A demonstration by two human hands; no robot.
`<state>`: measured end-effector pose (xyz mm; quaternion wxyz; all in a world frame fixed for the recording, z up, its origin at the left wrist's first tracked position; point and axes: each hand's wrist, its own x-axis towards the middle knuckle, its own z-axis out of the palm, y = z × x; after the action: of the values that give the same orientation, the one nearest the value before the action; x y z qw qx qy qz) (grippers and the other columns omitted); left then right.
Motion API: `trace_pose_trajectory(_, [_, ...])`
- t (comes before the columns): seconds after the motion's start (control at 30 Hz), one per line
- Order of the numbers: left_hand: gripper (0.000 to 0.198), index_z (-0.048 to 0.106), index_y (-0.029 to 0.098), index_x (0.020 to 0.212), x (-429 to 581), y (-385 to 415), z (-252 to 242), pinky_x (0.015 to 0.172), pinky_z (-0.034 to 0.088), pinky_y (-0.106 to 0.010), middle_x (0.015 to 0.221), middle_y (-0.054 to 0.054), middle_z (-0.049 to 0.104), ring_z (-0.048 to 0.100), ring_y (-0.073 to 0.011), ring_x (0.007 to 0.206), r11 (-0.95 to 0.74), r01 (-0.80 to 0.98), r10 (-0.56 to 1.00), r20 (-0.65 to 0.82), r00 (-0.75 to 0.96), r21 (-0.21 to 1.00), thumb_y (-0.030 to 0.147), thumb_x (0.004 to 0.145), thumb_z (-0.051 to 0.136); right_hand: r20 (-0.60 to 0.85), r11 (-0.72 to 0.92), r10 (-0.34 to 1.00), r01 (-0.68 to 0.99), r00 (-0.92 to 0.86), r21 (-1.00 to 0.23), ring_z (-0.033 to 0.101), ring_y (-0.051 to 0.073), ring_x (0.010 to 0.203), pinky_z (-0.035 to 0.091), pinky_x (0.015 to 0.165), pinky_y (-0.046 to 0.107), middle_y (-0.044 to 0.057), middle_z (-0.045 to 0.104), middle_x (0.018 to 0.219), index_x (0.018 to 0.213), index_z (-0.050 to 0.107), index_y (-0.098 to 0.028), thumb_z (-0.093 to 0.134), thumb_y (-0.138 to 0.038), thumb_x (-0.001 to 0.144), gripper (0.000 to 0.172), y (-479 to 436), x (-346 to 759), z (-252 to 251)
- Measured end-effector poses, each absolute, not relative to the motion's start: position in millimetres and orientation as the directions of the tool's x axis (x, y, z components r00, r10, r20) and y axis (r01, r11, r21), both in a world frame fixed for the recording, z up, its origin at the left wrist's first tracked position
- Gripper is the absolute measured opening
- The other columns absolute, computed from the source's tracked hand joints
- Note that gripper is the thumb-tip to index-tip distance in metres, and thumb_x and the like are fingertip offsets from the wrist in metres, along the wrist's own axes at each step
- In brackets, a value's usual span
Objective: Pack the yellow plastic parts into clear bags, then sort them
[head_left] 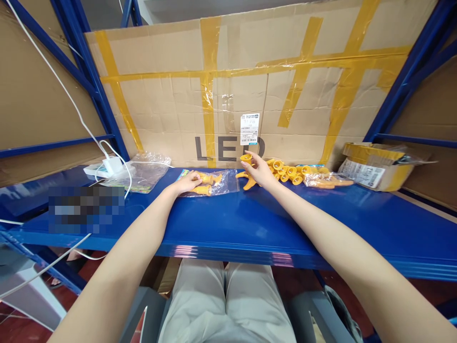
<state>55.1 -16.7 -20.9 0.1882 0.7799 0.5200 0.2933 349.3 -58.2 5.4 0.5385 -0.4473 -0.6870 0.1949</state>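
My left hand (188, 182) rests on a clear plastic bag (224, 181) that holds a few yellow cone-shaped plastic pieces (204, 189); its fingers curl down onto the bag. My right hand (257, 170) reaches to the pile of loose yellow pieces (290, 173) further back on the blue shelf (250, 224). Its fingertips pinch one yellow piece (246, 157) lifted a little above the shelf, and another yellow piece (249, 183) lies under the palm.
A taped cardboard sheet marked LED (228, 95) stands behind the shelf. At the left lie empty clear bags (148, 172), a white power strip with charger (107, 167) and cables. A filled bag (326, 181) and an open small carton (374, 164) sit at the right.
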Motion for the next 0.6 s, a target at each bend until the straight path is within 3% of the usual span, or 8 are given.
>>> trace_pose_trajectory(0.17, [0.033, 0.052, 0.022, 0.075, 58, -19, -20, 0.073, 0.042, -0.029, 0.081, 0.000, 0.057, 0.054, -0.0191, 0.082, -0.408, 0.662, 0.912, 0.246, 0.329, 0.629, 0.054, 0.075, 0.059, 0.538, 0.493, 0.835, 0.590, -0.116, -0.639, 0.063, 0.022, 0.094, 0.050, 0.089, 0.040, 0.009, 0.063, 0.112, 0.139, 0.044, -0.019, 0.055, -0.038, 0.086, 0.058, -63, 345, 4])
trace_pose_trajectory(0.23, [0.036, 0.053, 0.022, 0.076, 58, -20, -20, 0.071, 0.043, -0.028, 0.081, 0.000, 0.057, 0.054, -0.0190, 0.081, -0.409, 0.646, 0.910, 0.239, 0.338, 0.644, 0.057, 0.073, 0.061, 0.484, 0.425, 0.867, 0.687, -0.122, -0.589, 0.062, 0.021, 0.094, 0.049, 0.088, 0.037, 0.011, 0.063, 0.112, 0.135, 0.046, -0.015, 0.060, -0.032, 0.082, 0.057, -64, 344, 3])
trace_pose_trajectory(0.4, [0.035, 0.052, 0.021, 0.072, 60, -23, -17, 0.073, 0.043, -0.028, 0.081, 0.001, 0.056, 0.054, -0.0185, 0.082, -0.384, 0.628, 0.919, 0.217, 0.328, 0.677, 0.056, 0.072, 0.061, 0.299, 0.308, 0.934, 0.868, -0.197, -0.390, 0.062, 0.016, 0.077, 0.047, 0.068, 0.025, 0.005, 0.068, 0.089, 0.099, 0.058, -0.018, 0.066, -0.020, 0.074, 0.026, -66, 347, 2])
trace_pose_trajectory(0.5, [0.032, 0.051, 0.022, 0.071, 61, -26, -15, 0.075, 0.042, -0.028, 0.081, 0.001, 0.055, 0.053, -0.0183, 0.083, -0.355, 0.630, 0.931, 0.198, 0.307, 0.691, 0.052, 0.073, 0.061, 0.285, 0.330, 0.924, 0.905, -0.253, -0.267, 0.062, 0.018, 0.074, 0.045, 0.068, 0.027, 0.003, 0.067, 0.080, 0.078, 0.058, -0.020, 0.068, -0.017, 0.070, 0.013, -70, 351, 7])
trace_pose_trajectory(0.6, [0.030, 0.051, 0.022, 0.071, 63, -29, -14, 0.074, 0.043, -0.027, 0.080, 0.001, 0.056, 0.054, -0.0182, 0.083, -0.336, 0.621, 0.938, 0.189, 0.291, 0.708, 0.050, 0.073, 0.062, 0.273, 0.391, 0.909, 0.873, -0.316, -0.292, 0.063, 0.018, 0.073, 0.045, 0.070, 0.029, 0.000, 0.066, 0.074, 0.072, 0.061, -0.021, 0.070, -0.017, 0.067, 0.011, -76, 352, 14])
